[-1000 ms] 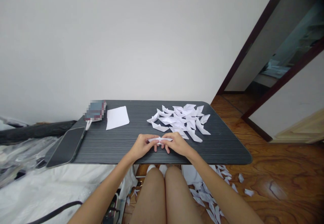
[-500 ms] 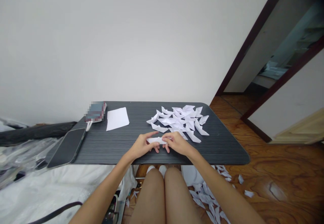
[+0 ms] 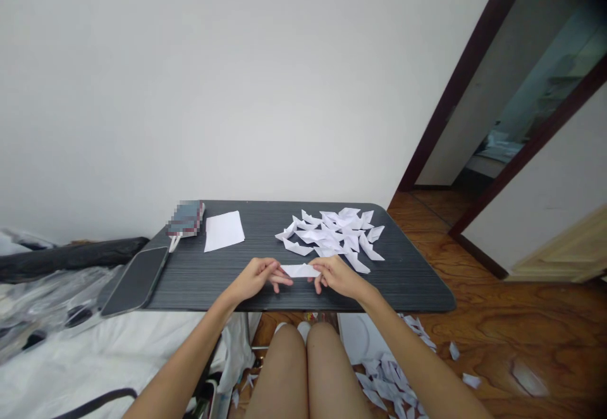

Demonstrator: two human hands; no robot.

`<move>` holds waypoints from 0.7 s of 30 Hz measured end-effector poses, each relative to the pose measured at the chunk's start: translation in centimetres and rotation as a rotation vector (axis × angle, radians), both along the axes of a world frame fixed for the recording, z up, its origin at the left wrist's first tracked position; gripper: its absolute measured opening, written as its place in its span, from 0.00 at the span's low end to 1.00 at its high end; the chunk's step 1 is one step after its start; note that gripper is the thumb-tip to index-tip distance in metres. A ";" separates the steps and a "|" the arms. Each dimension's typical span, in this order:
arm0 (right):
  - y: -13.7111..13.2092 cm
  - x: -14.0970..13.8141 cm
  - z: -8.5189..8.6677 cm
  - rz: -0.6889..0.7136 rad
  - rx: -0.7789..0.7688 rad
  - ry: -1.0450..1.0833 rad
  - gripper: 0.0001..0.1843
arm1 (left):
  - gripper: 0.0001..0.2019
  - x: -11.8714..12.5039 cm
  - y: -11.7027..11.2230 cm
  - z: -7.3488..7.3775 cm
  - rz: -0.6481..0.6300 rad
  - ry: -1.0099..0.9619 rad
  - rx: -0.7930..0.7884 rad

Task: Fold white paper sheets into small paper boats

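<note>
A small folded white paper piece is stretched between both hands just above the near part of the dark table. My left hand pinches its left end with curled fingers. My right hand pinches its right end. Behind the hands lies a pile of several folded white paper boats. A flat white sheet of paper lies further left on the table.
A dark phone rests at the table's left edge, beside a small blurred box. Folded paper pieces litter the wooden floor at right. White bedding lies to the left. A doorway opens at right.
The paper piece has been pulled wider between the hands, and now shows as a flat elongated shape. The view has tilted slightly, so the table sits lower in frame.
</note>
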State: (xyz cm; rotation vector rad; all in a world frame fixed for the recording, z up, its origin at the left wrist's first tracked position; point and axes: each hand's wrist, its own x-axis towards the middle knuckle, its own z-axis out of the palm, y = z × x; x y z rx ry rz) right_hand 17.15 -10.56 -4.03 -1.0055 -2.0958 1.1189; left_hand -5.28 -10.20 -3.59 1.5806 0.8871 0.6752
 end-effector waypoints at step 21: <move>2.2 0.1 1.4 -0.240 0.347 -0.097 0.20 | 0.19 -4.1 3.5 -1.2 0.437 0.230 0.519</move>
